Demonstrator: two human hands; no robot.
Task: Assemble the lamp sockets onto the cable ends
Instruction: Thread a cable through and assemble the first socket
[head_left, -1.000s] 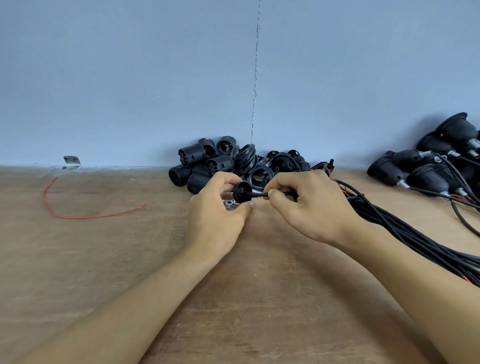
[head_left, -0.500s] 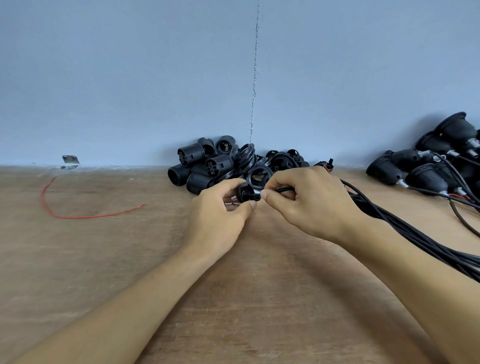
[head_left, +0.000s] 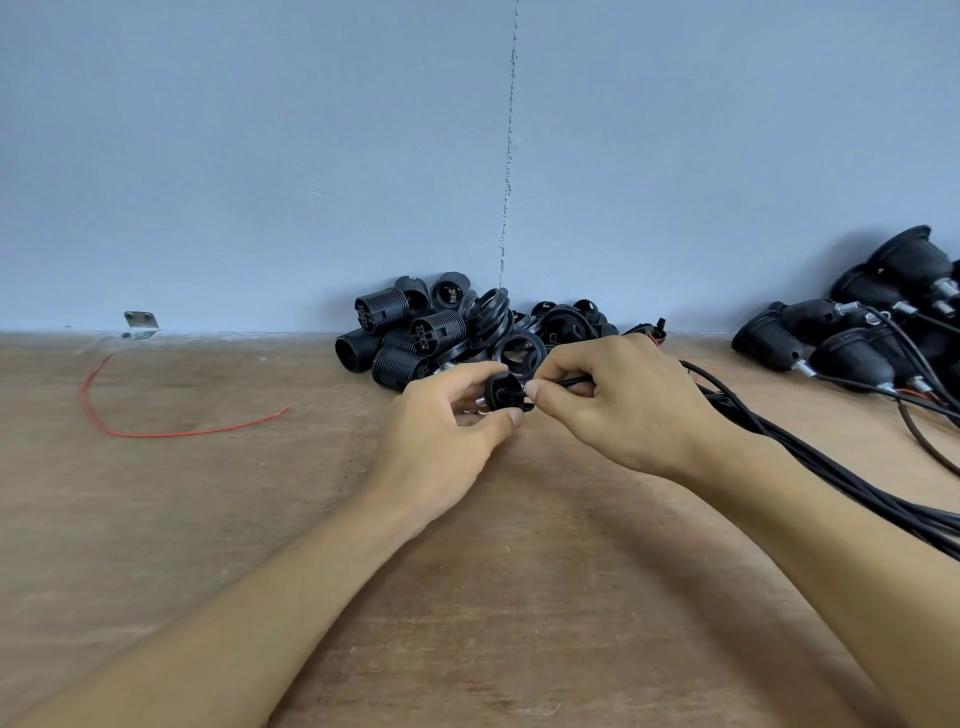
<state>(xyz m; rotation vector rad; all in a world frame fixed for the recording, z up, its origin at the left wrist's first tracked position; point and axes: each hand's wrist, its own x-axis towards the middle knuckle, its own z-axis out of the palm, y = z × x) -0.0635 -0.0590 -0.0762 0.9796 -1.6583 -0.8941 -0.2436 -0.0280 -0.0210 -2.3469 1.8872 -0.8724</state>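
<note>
Socket cap (head_left: 500, 391), small and black, is held just above the wooden table (head_left: 467, 571), pinched between the thumb and fingers of the left hand (head_left: 447, 431). The right hand (head_left: 623, 410) pinches the end of a thin black cable (head_left: 569, 383) right at the cap (fingers hide the tip). Behind the hands, a pile of black socket parts (head_left: 431, 338) lies by the blue wall (head_left: 260, 156). A bunch of black cables (head_left: 831, 467) runs off right, near sockets already on cables (head_left: 852, 358). A red wire (head_left: 156, 434) lies far left.

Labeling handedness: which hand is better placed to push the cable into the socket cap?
Right. The right hand pinches the cable just beside the socket cap; the left hand is busy gripping that cap.
</note>
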